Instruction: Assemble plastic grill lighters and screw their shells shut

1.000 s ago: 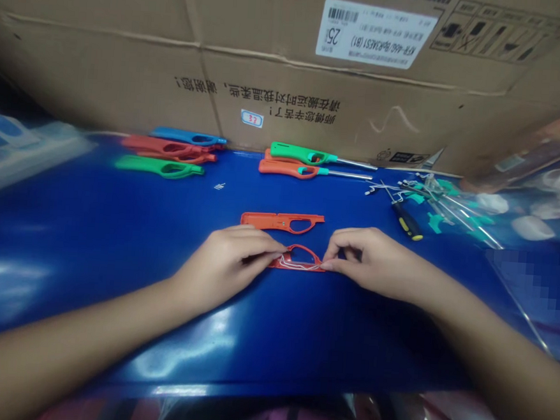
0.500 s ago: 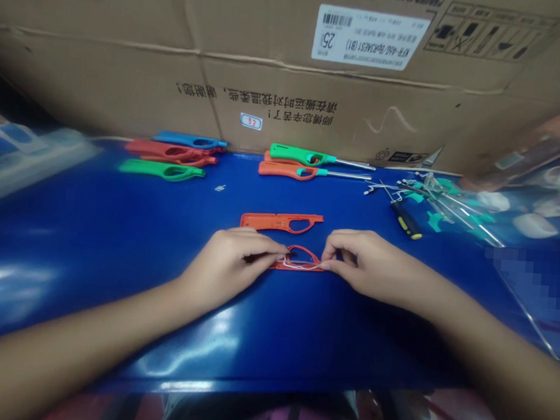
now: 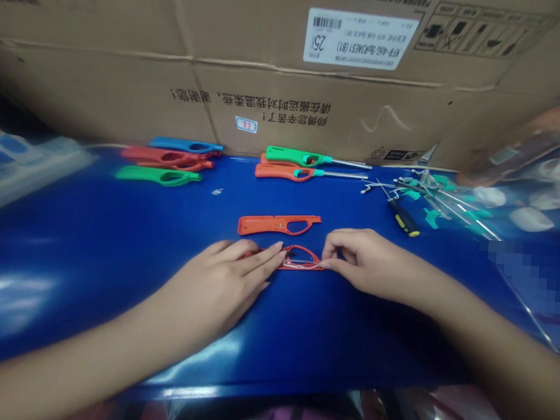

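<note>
An orange lighter shell half (image 3: 300,257) lies on the blue table (image 3: 115,237) between my hands, with a thin white wire running along it. My left hand (image 3: 222,283) rests flat on its left end, fingers stretched out over it. My right hand (image 3: 363,260) pinches the wire at the shell's right end. A second orange shell half (image 3: 279,223) lies just beyond, untouched.
Finished lighters, green and orange (image 3: 302,164), lie at the back centre; blue, red and green handle shells (image 3: 168,164) lie at the back left. A yellow-and-black screwdriver (image 3: 404,219) and metal tubes with teal parts (image 3: 443,202) lie at the right. A large cardboard box (image 3: 290,70) walls the back.
My left hand has slid back toward me and flattened, its fingers now stretched over the shell instead of pinching at it. The right hand has hardly moved.
</note>
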`<state>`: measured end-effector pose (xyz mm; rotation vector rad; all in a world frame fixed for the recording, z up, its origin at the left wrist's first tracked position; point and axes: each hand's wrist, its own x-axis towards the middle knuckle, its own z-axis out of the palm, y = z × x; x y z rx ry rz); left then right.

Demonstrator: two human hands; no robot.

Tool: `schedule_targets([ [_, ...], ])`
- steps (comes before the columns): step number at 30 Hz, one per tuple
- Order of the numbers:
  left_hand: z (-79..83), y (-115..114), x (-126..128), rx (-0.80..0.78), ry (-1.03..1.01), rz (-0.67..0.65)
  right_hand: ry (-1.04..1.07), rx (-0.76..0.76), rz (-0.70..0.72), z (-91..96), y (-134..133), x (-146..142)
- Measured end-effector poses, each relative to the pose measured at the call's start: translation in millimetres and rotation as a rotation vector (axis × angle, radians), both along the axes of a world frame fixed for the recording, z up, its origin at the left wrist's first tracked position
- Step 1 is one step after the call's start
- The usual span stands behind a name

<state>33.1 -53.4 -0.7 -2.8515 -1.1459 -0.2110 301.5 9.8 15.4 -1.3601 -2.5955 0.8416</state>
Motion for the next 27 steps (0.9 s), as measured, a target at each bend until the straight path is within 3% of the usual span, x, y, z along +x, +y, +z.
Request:
schedule_targets([
  [9,-8.4,13,-7,-0.117,-0.166,0.014,0.162,0.115,0.174,-4.6,-6,-4],
  [14,-13.2,20,-7,-0.064,-0.277,-0.002,0.19,0.11,0.186,-11.2,-9,-8],
  [21,-10.1,21,-8,-0.004,-0.23,0.049,0.117,0.181,0.296,-10.1,-12,-5],
  [27,-15.6,23,-6,-0.035,-0.327,-0.034,0.081,0.206,0.324,-10.9,-12,-9],
])
